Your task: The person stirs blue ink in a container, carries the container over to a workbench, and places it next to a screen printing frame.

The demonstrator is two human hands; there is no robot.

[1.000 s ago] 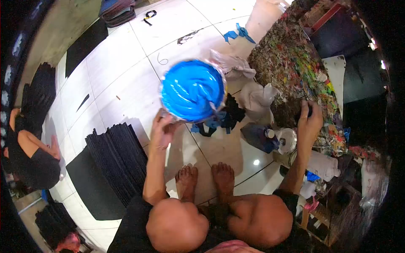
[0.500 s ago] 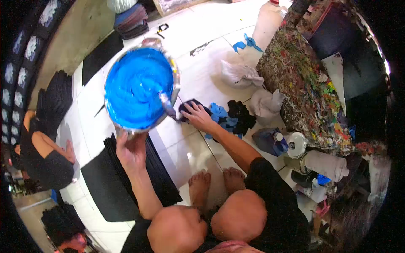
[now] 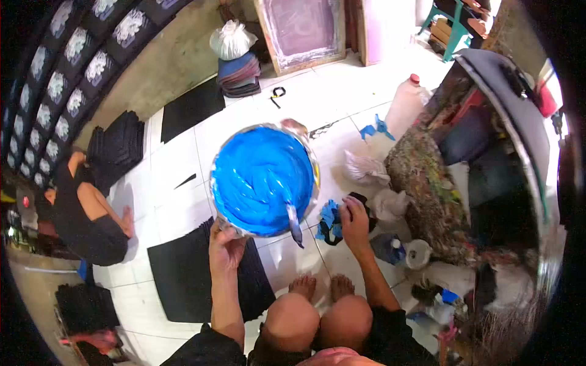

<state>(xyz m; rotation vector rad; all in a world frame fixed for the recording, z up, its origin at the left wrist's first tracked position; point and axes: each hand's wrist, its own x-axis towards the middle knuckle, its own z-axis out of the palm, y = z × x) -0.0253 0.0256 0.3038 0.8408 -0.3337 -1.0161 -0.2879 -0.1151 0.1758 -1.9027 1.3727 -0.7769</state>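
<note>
My left hand [image 3: 227, 247] grips the near lower edge of a round bucket [image 3: 317, 183], which is tilted toward me. Thick, swirled blue paint [image 3: 259, 174] fills it. A paint-smeared stirring stick [image 3: 294, 222] rests in the paint, its dark end leaning over the near right rim. To the right, my right hand [image 3: 355, 221] is low over a heap of cloth scraps, with its fingers bent together. Black cloth [image 3: 370, 212] shows behind them; what they pinch, if anything, is hidden. Beside that hand lie blue scraps [image 3: 328, 212].
Black sheets [image 3: 183, 274] are stacked below the bucket. At the left a person [image 3: 91, 213] sits near another black stack [image 3: 116, 146]. On the right stand tied bags [image 3: 366, 168], a dark blue container [image 3: 387, 247] and a paint-crusted block [image 3: 421, 165]. Framed screens [image 3: 302, 33] lean at the back.
The view has tipped up and shifted. My right hand has moved right from the black cloth beside the bucket to the scrap heap, its fingers now bent. My left hand still holds the bucket.
</note>
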